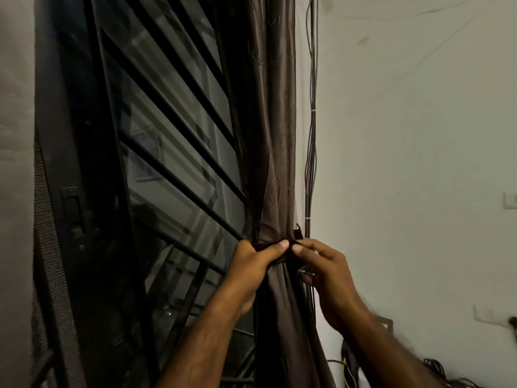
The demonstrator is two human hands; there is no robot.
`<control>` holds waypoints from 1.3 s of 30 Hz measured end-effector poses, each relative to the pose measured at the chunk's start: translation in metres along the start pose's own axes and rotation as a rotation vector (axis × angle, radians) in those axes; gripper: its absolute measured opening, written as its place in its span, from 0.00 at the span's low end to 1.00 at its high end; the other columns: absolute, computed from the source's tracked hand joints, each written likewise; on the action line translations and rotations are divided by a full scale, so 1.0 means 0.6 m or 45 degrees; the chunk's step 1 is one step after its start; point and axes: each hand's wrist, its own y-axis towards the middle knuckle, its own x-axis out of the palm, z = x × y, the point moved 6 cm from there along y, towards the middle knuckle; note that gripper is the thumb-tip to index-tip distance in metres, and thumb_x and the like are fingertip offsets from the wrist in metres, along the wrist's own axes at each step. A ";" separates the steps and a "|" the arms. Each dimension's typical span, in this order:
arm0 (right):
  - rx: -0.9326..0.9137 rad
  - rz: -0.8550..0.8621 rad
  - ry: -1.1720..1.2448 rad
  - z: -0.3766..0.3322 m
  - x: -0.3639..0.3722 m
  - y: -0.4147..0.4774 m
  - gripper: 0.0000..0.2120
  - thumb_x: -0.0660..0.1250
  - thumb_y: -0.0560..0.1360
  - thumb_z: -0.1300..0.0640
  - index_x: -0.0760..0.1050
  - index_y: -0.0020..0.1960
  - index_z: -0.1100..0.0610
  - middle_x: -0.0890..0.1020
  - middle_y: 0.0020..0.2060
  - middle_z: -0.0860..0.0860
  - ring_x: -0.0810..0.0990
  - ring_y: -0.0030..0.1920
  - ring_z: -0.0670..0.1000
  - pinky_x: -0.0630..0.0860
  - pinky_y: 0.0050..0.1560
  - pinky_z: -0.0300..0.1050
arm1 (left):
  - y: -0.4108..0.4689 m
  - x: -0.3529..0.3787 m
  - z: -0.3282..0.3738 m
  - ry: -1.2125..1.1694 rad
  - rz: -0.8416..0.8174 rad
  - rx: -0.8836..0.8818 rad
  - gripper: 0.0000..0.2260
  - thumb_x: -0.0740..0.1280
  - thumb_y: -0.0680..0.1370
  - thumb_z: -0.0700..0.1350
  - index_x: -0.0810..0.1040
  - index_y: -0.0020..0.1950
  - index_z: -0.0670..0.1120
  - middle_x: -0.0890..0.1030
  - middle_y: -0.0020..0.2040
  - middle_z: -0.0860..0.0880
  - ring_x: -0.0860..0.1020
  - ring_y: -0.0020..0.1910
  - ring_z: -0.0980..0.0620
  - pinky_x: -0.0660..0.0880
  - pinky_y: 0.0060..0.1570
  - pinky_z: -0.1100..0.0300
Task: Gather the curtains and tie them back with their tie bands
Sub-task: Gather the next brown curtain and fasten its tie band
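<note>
brown ribbed curtain [275,163] bunched into narrow column, dark fabric tie band [279,243] wrapped round it, left hand [256,264] grip pinching band, right hand [326,271] grip pinching band end, cable bundle [310,135] on wall beside

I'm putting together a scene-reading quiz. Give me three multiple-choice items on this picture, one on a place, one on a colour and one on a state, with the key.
1. Seen from the curtain, where do the cables run?
A. On its left, over the window.
B. On its right, along the wall.
C. Across its front.

2. What colour is the curtain?
A. White.
B. Blue.
C. Brown.

3. How is the curtain now?
A. Gathered in a bunch with a band round it.
B. Spread over the window.
C. Lying on the floor.

Key:
1 B, the cables hang against the wall just right of the curtain.
2 C, its folds show brown.
3 A, the left hand and the right hand pinch the dark band round the bunched cloth.
</note>
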 end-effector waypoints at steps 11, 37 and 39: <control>0.183 -0.168 0.015 -0.021 -0.014 0.048 0.13 0.68 0.76 0.69 0.82 0.58 0.58 0.86 0.46 0.54 0.84 0.45 0.51 0.78 0.45 0.46 | 0.012 -0.015 -0.005 -0.059 0.009 0.004 0.10 0.69 0.76 0.34 0.82 0.56 0.37 0.85 0.51 0.39 0.83 0.54 0.39 0.77 0.59 0.46; -0.026 0.101 0.043 -0.010 0.018 0.028 0.07 0.72 0.74 0.68 0.85 0.48 0.59 0.87 0.42 0.51 0.87 0.46 0.55 0.84 0.46 0.46 | -0.047 0.002 0.057 0.818 0.448 0.933 0.05 0.68 0.75 0.36 0.81 0.44 0.45 0.71 0.53 0.53 0.77 0.49 0.56 0.75 0.45 0.71; -0.061 0.044 0.017 -0.018 0.020 0.027 0.08 0.72 0.74 0.67 0.86 0.50 0.58 0.88 0.43 0.51 0.87 0.47 0.53 0.84 0.48 0.45 | -0.045 0.003 0.055 0.766 0.329 0.875 0.06 0.66 0.77 0.44 0.83 0.49 0.45 0.72 0.55 0.54 0.77 0.51 0.58 0.75 0.47 0.70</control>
